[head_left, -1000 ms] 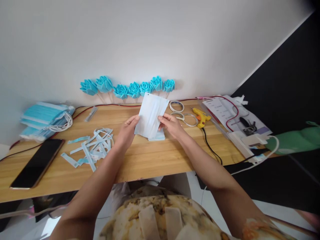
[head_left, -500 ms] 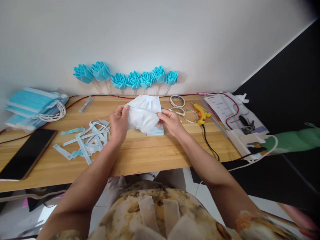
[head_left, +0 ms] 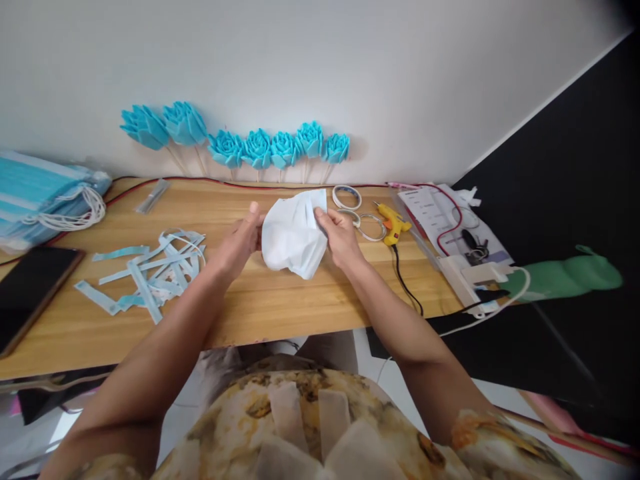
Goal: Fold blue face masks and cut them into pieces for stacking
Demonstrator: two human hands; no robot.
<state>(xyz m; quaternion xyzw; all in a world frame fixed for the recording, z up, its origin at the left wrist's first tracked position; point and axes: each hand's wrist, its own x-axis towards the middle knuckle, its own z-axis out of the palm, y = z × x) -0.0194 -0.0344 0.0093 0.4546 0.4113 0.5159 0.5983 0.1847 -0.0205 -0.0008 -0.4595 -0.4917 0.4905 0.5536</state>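
Observation:
A whitish pleated face mask (head_left: 293,233), spread out and creased, is held above the wooden table. My right hand (head_left: 343,237) pinches its right edge between thumb and fingers. At the left edge is my left hand (head_left: 237,243), its thumb raised clear of the fabric; its fingertips are partly hidden behind the mask. To the left lies a loose pile of cut pale blue mask strips (head_left: 150,267). Rolls of tape (head_left: 347,197) and a yellow glue gun (head_left: 394,223) lie to the right of my right hand.
Several blue flowers on sticks (head_left: 257,148) lean against the wall. A stack of blue masks (head_left: 35,193) and a phone (head_left: 35,293) are at left. At right are papers (head_left: 450,213), a power strip (head_left: 463,283) and a green bottle (head_left: 565,277). Cables run along the table's back (head_left: 225,181).
The mask's lower part has swung down and its top flap has opened out. My left thumb has come off the fabric. The view has shifted slightly right.

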